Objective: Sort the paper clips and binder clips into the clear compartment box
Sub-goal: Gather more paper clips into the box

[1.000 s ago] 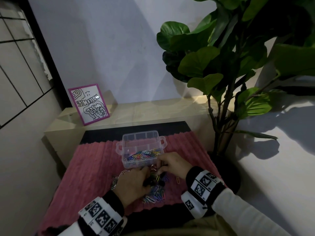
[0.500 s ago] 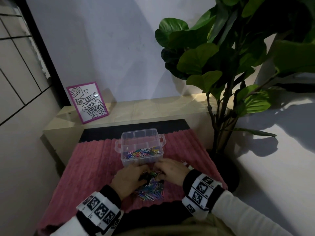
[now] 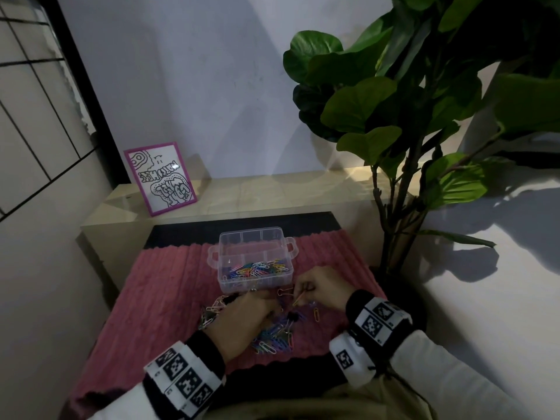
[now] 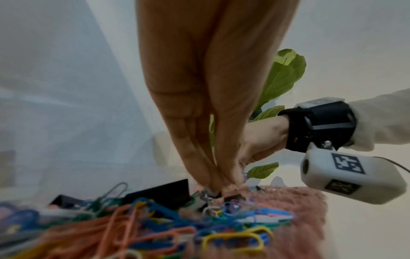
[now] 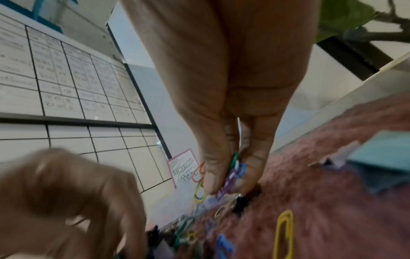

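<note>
The clear compartment box (image 3: 251, 237) stands on the pink mat (image 3: 157, 298); its near compartment holds several coloured paper clips (image 3: 257, 268). In front of it lies a mixed pile of paper clips and black binder clips (image 3: 272, 338). My right hand (image 3: 298, 294) hovers just right of the pile, and its thumb and fingers pinch a small bunch of coloured paper clips (image 5: 230, 177). My left hand (image 3: 269, 303) reaches down into the pile, its fingertips (image 4: 219, 182) closing together on what looks like a black binder clip (image 4: 216, 194) with silver handles.
A loose yellow paper clip (image 3: 316, 313) lies right of the pile, and a binder clip (image 3: 285, 291) lies against the box front. A potted plant (image 3: 394, 131) stands at the right. A pink-framed picture (image 3: 160, 177) leans on the pale ledge behind.
My right hand has drawn away from the left, toward the right, with paper clips pinched in it. My left hand stays low in the pile.
</note>
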Available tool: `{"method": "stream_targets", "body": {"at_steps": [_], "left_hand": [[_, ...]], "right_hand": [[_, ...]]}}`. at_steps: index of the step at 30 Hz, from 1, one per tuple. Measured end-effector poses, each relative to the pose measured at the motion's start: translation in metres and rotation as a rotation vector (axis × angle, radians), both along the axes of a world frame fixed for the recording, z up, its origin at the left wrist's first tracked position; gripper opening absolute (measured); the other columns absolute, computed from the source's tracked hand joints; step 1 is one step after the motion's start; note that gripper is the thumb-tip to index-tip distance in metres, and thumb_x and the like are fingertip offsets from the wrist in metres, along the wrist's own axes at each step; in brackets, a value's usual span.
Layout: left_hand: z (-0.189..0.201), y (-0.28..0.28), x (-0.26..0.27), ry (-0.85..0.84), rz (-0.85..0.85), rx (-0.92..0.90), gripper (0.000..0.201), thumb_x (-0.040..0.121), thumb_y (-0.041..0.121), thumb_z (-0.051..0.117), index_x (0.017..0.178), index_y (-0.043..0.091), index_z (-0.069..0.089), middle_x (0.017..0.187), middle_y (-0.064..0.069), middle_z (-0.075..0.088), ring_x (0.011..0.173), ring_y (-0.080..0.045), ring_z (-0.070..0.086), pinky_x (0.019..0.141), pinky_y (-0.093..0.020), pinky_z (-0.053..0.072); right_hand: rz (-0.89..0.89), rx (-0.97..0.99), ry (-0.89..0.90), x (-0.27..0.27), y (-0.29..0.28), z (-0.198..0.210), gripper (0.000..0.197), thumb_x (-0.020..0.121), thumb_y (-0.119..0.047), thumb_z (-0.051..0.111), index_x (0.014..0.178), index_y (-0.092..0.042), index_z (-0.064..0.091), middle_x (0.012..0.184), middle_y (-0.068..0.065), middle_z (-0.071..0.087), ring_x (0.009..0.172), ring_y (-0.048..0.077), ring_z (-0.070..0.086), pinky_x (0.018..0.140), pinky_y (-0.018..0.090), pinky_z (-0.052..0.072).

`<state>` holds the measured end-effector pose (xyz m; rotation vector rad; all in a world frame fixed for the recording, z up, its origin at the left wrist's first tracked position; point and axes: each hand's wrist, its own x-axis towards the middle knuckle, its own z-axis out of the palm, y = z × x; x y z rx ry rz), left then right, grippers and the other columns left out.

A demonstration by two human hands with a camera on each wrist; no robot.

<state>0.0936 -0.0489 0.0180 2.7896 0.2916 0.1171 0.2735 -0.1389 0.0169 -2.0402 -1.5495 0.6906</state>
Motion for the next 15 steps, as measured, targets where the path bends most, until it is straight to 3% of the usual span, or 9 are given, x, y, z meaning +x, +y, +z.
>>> {"method": "stream_targets", "body": {"at_steps": [2, 5, 7, 10, 13, 15], "left_hand": [[-0.008, -0.001, 0.004, 0.111, -0.088, -0.034, 0.021, 0.081, 0.014, 0.063, 0.101, 0.014, 0.062, 0.111, -0.003, 0.059, 0.104, -0.017, 0.054, 0.091, -0.031, 0.043], [-0.024, -0.004, 0.005, 0.174, -0.050, -0.043, 0.037, 0.076, 0.015, 0.068, 0.111, 0.019, 0.057, 0.118, -0.002, 0.052, 0.107, -0.019, 0.052, 0.088, -0.031, 0.043], [-0.027, -0.006, 0.006, 0.082, -0.029, -0.055, 0.031, 0.079, 0.008, 0.064, 0.107, 0.020, 0.057, 0.115, -0.001, 0.053, 0.101, -0.018, 0.056, 0.082, -0.024, 0.043], [-0.025, -0.003, 0.010, 0.008, -0.006, -0.063, 0.025, 0.078, 0.002, 0.061, 0.099, 0.015, 0.063, 0.107, -0.002, 0.059, 0.095, -0.015, 0.056, 0.077, -0.014, 0.033], [-0.021, 0.004, 0.012, -0.028, 0.018, -0.136, 0.021, 0.075, -0.001, 0.061, 0.090, 0.013, 0.067, 0.096, -0.002, 0.064, 0.087, -0.013, 0.059, 0.077, -0.022, 0.045], [-0.017, 0.007, 0.012, -0.091, 0.058, -0.244, 0.020, 0.076, -0.005, 0.061, 0.083, 0.012, 0.068, 0.085, 0.002, 0.065, 0.076, -0.004, 0.062, 0.071, -0.014, 0.048]], "right_hand": [[-0.054, 0.036, 0.068, 0.009, -0.006, 0.003, 0.012, 0.071, -0.002, 0.074, 0.083, -0.002, 0.071, 0.076, 0.008, 0.071, 0.056, -0.006, 0.057, 0.058, 0.003, 0.041], [-0.108, 0.053, 0.133, 0.020, -0.014, 0.005, 0.010, 0.070, -0.001, 0.073, 0.081, -0.003, 0.072, 0.067, -0.008, 0.065, 0.057, -0.009, 0.058, 0.064, 0.008, 0.045], [-0.135, 0.067, 0.154, 0.023, -0.017, 0.003, 0.010, 0.070, -0.002, 0.073, 0.080, -0.004, 0.073, 0.069, -0.006, 0.067, 0.062, -0.007, 0.059, 0.069, 0.013, 0.048], [-0.177, 0.097, 0.185, 0.021, -0.018, 0.000, 0.010, 0.073, -0.003, 0.072, 0.082, -0.005, 0.074, 0.074, 0.002, 0.069, 0.067, -0.001, 0.061, 0.074, 0.017, 0.049], [-0.214, 0.137, 0.220, 0.016, -0.016, 0.000, 0.012, 0.075, -0.003, 0.070, 0.086, -0.005, 0.074, 0.073, -0.004, 0.069, 0.066, -0.003, 0.061, 0.072, 0.016, 0.048], [-0.243, 0.165, 0.244, 0.015, -0.013, 0.002, 0.014, 0.076, -0.002, 0.069, 0.087, -0.007, 0.074, 0.079, 0.001, 0.072, 0.072, 0.004, 0.065, 0.075, 0.023, 0.052]]}}
